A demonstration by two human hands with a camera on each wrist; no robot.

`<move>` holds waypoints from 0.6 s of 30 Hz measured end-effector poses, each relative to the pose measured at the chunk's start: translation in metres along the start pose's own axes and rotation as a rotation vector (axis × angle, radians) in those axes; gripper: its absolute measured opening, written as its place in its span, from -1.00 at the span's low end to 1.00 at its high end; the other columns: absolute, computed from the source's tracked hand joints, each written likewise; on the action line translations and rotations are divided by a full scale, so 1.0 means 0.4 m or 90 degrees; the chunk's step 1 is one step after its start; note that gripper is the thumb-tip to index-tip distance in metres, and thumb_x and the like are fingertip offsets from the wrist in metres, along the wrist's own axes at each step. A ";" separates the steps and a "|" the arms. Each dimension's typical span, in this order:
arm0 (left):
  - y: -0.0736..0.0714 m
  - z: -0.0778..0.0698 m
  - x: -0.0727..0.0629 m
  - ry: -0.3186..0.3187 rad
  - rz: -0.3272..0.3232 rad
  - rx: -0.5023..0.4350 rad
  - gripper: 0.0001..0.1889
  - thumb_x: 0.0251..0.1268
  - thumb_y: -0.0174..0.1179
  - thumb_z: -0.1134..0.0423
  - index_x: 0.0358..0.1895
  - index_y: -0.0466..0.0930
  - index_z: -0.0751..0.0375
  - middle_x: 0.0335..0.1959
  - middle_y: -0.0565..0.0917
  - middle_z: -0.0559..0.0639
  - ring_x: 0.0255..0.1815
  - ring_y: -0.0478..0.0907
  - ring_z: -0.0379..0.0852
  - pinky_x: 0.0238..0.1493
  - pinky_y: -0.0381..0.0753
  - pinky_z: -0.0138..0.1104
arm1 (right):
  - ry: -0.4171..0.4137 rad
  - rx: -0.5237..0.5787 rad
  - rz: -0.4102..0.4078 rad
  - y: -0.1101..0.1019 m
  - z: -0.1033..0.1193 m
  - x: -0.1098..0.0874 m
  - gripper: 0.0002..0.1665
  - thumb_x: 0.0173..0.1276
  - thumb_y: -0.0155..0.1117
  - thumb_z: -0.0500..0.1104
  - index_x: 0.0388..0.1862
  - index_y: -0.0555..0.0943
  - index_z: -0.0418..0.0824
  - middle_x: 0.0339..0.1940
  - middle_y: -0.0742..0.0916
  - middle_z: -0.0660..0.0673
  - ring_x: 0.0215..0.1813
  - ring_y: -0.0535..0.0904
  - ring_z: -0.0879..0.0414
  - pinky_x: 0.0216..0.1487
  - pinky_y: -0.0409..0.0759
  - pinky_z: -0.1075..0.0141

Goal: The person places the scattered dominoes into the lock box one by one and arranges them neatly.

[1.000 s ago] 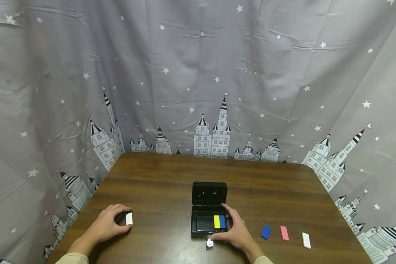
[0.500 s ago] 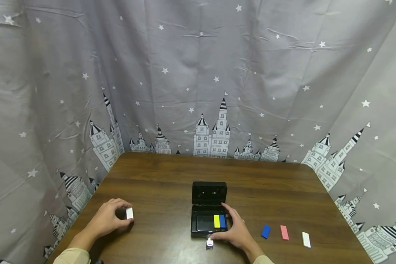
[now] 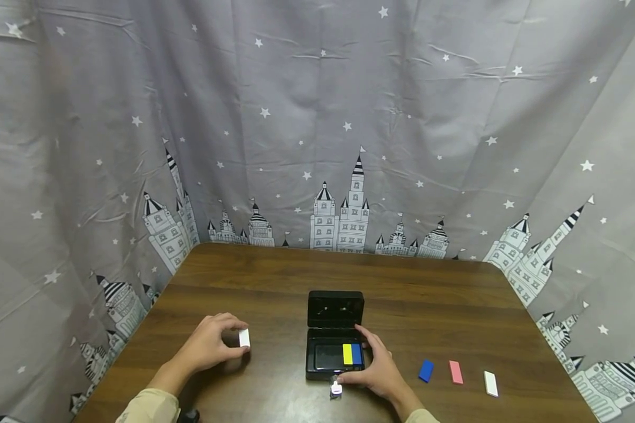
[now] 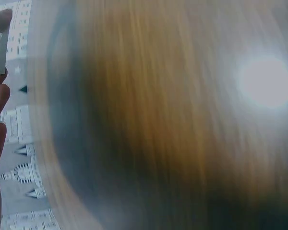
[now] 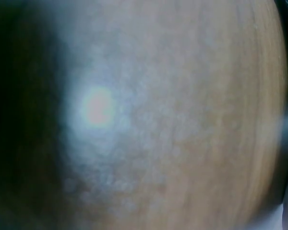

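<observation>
A white block (image 3: 244, 338) is sitting between the left hand (image 3: 211, 343)'s thumb and fingers, pinched by its ends, probably for a secure grip, between the desk (image 3: 264, 282)'s left edge and the black box (image 3: 310, 352). Well apart from it, the right hand (image 3: 378, 367) is gripping the box's right side, seemingly steadying it. The lid (image 3: 336, 308) is standing open toward the far edge, exposing a yellow block (image 3: 347, 354) touching a blue block (image 3: 357, 354). Toward the near right corner, loose blue (image 3: 425, 371), pink (image 3: 456, 372) and white pieces (image 3: 490, 383) are lying spaced, presumably for easy picking.
</observation>
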State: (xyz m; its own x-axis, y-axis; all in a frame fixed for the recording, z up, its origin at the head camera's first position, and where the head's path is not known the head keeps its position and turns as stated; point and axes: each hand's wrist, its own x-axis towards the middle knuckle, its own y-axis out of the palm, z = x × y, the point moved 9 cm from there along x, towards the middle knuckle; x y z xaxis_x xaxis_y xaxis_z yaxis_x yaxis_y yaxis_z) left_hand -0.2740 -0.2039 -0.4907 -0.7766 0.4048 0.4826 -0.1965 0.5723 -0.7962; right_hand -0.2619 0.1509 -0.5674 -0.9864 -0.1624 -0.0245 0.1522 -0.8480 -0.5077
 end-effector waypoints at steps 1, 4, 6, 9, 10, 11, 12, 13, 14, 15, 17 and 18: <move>0.010 -0.008 0.006 0.001 0.007 -0.003 -0.58 -0.19 0.62 0.07 -0.18 0.77 0.10 -0.26 0.67 -0.29 -0.21 0.57 -0.25 -0.13 0.41 -0.14 | 0.000 0.000 0.000 0.000 0.000 0.000 0.30 -0.25 0.78 0.16 0.52 0.33 0.08 0.42 0.43 -0.22 0.32 0.37 -0.18 0.26 0.27 -0.37; 0.034 -0.031 0.025 -0.006 0.027 -0.021 -0.58 -0.14 0.61 0.07 -0.15 0.77 0.11 -0.23 0.68 -0.27 -0.18 0.57 -0.23 -0.09 0.43 -0.11 | -0.001 -0.001 -0.001 0.002 0.001 0.000 0.31 -0.26 0.78 0.17 0.52 0.33 0.08 0.42 0.44 -0.21 0.31 0.37 -0.17 0.26 0.27 -0.36; 0.048 -0.051 0.040 -0.008 0.035 -0.029 -0.58 -0.12 0.60 0.06 -0.14 0.77 0.12 -0.21 0.68 -0.27 -0.17 0.56 -0.21 -0.08 0.44 -0.09 | -0.001 -0.002 0.001 0.003 0.001 0.000 0.31 -0.26 0.78 0.18 0.52 0.33 0.08 0.42 0.43 -0.20 0.32 0.37 -0.17 0.26 0.26 -0.37; 0.071 -0.090 0.066 -0.002 0.041 -0.047 -0.58 -0.09 0.58 0.04 -0.13 0.78 0.12 -0.20 0.68 -0.26 -0.14 0.56 -0.19 -0.06 0.46 -0.08 | -0.001 -0.003 0.000 0.001 0.002 0.000 0.31 -0.26 0.78 0.17 0.52 0.33 0.08 0.42 0.44 -0.20 0.31 0.37 -0.16 0.25 0.26 -0.38; 0.080 -0.107 0.076 0.006 0.042 -0.052 -0.58 -0.08 0.58 0.03 -0.12 0.78 0.12 -0.19 0.68 -0.26 -0.14 0.56 -0.18 -0.05 0.46 -0.09 | 0.000 -0.003 -0.001 0.000 0.002 0.001 0.30 -0.25 0.78 0.17 0.52 0.33 0.08 0.42 0.44 -0.20 0.31 0.37 -0.16 0.25 0.26 -0.38; 0.091 -0.123 0.086 0.014 0.042 -0.057 -0.58 -0.08 0.57 0.02 -0.13 0.78 0.12 -0.20 0.68 -0.26 -0.13 0.56 -0.18 -0.05 0.47 -0.10 | 0.002 -0.005 -0.002 -0.002 0.002 0.001 0.30 -0.25 0.78 0.17 0.52 0.33 0.09 0.42 0.44 -0.20 0.31 0.37 -0.17 0.24 0.26 -0.39; 0.102 -0.140 0.095 0.022 0.044 -0.063 -0.58 -0.08 0.57 0.02 -0.12 0.78 0.12 -0.20 0.68 -0.26 -0.12 0.57 -0.18 -0.04 0.47 -0.11 | 0.002 -0.004 -0.002 -0.003 0.003 0.001 0.30 -0.25 0.78 0.17 0.52 0.33 0.08 0.42 0.44 -0.21 0.31 0.37 -0.17 0.24 0.26 -0.39; 0.114 -0.156 0.104 0.028 0.048 -0.069 -0.58 -0.07 0.57 0.02 -0.13 0.78 0.12 -0.20 0.68 -0.26 -0.12 0.57 -0.18 -0.04 0.47 -0.12 | 0.003 -0.003 -0.003 -0.004 0.003 0.001 0.30 -0.25 0.78 0.17 0.52 0.33 0.08 0.41 0.44 -0.21 0.30 0.37 -0.16 0.23 0.26 -0.39; 0.126 -0.171 0.112 0.035 0.054 -0.077 -0.58 -0.06 0.56 0.01 -0.12 0.78 0.13 -0.20 0.68 -0.25 -0.12 0.57 -0.18 -0.04 0.48 -0.13 | 0.003 -0.002 -0.003 -0.004 0.003 0.001 0.30 -0.25 0.78 0.16 0.52 0.33 0.08 0.41 0.44 -0.21 0.30 0.37 -0.16 0.24 0.27 -0.39; 0.138 -0.183 0.119 0.038 0.058 -0.083 -0.58 -0.06 0.56 0.01 -0.12 0.78 0.13 -0.20 0.68 -0.24 -0.12 0.57 -0.19 -0.05 0.48 -0.14 | 0.003 -0.001 -0.003 -0.003 0.003 0.000 0.30 -0.25 0.78 0.16 0.52 0.33 0.08 0.41 0.44 -0.21 0.30 0.37 -0.16 0.24 0.27 -0.38; 0.161 -0.206 0.129 0.042 0.074 -0.088 -0.59 -0.04 0.55 0.00 -0.12 0.78 0.13 -0.20 0.68 -0.24 -0.12 0.57 -0.19 -0.05 0.48 -0.17 | -0.001 -0.001 -0.003 -0.002 0.004 0.000 0.30 -0.25 0.78 0.16 0.52 0.33 0.07 0.40 0.45 -0.21 0.29 0.37 -0.15 0.24 0.27 -0.37; 0.173 -0.216 0.133 0.043 0.084 -0.090 -0.58 -0.03 0.55 -0.01 -0.12 0.78 0.12 -0.19 0.68 -0.23 -0.11 0.57 -0.19 -0.04 0.48 -0.17 | -0.003 0.001 -0.002 0.000 0.005 0.000 0.30 -0.25 0.78 0.15 0.52 0.33 0.06 0.40 0.45 -0.21 0.29 0.38 -0.15 0.25 0.28 -0.36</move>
State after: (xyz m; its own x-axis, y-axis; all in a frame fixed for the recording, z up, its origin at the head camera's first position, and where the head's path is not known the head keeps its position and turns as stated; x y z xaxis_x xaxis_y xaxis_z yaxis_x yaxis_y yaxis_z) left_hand -0.2772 -0.0811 -0.4884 -0.7472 0.5271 0.4049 -0.0062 0.6036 -0.7973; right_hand -0.2619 0.1498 -0.5658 -0.9867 -0.1615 -0.0188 0.1487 -0.8494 -0.5063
